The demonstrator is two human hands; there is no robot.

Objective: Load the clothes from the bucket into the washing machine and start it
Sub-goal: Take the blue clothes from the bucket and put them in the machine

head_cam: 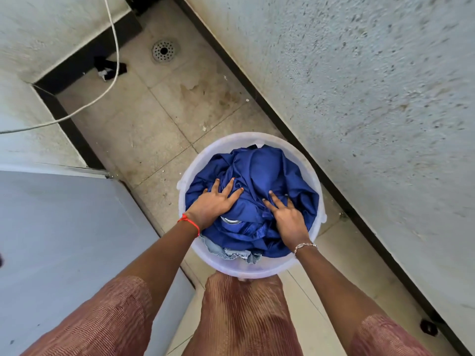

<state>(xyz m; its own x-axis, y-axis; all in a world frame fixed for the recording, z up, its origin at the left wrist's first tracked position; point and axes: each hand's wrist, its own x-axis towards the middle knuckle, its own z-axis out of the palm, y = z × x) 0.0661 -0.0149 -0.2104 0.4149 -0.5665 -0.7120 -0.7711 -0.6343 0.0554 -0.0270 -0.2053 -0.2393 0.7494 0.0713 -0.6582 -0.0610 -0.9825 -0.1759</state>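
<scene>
Blue cloth (pixel 259 181), slick and satiny by its sheen, fills the white bucket (pixel 316 181) almost to the rim, and that bucket stands on the tiled floor (pixel 144 124) just in front of your knees. Your left hand (pixel 213 204) lies spread flat on the near-left of the heap, fingers splayed and not closed on anything. Your right hand (pixel 288 217) presses into the folds on the right with its first two fingers extended; whether the others have pinched any cloth I cannot tell, as the folds hide them.

To lift well, curl both hands down and under the heap instead of pinching the top layer, since fabric like this will likely slide and trail out in a long tail. Gather a bundle you can carry clear of the rim in one go. A metal ring (pixel 231 220) peeps out below your left palm, perhaps a buckle or fitting, so mind it does not snag. A pale denim piece (pixel 231 253) sits under the blue at the near edge; leave it for a second armful if the first is full.

What looks like the washing machine's grey top (pixel 64 240) is just to your left, so the carry is short. Watch the white cable (pixel 113 47) hanging beyond it, and the floor drain (pixel 163 50) further off.
</scene>
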